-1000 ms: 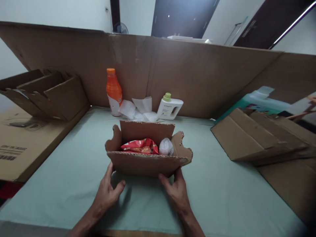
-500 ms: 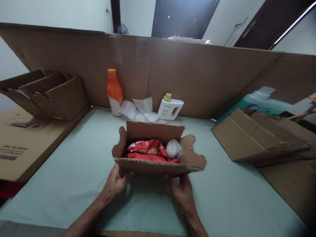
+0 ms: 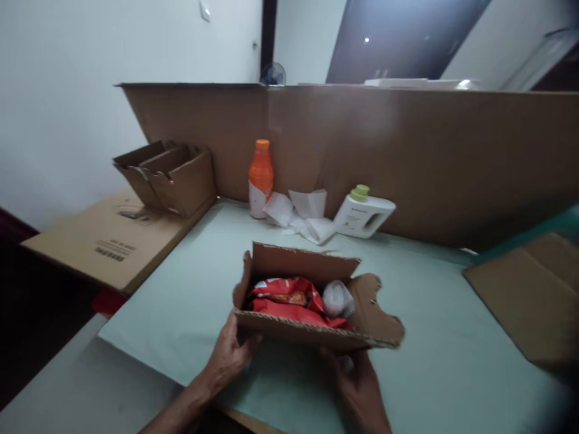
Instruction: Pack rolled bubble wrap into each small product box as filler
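Observation:
An open cardboard box (image 3: 298, 330) is lifted slightly off the pale green table cover (image 3: 429, 337), held from below by both hands. My left hand (image 3: 228, 355) grips its near left corner and my right hand (image 3: 357, 380) supports its near right underside. Inside the box lie a red snack packet (image 3: 289, 296) and a white wrapped round item (image 3: 335, 298). The box flaps stand open, and the right flap hangs outward.
At the back stand an orange bottle (image 3: 260, 178), crumpled white wrapping (image 3: 303, 214) and a white jug with a green cap (image 3: 364, 212), against a tall cardboard wall (image 3: 407, 150). Empty cartons (image 3: 169, 176) sit at the left on flat cardboard (image 3: 113, 238). Folded cardboard (image 3: 529, 295) lies at the right.
Both hands went from the box's front side to under it and lifted it. The view has swung to the left, so the box and the back items appear further right.

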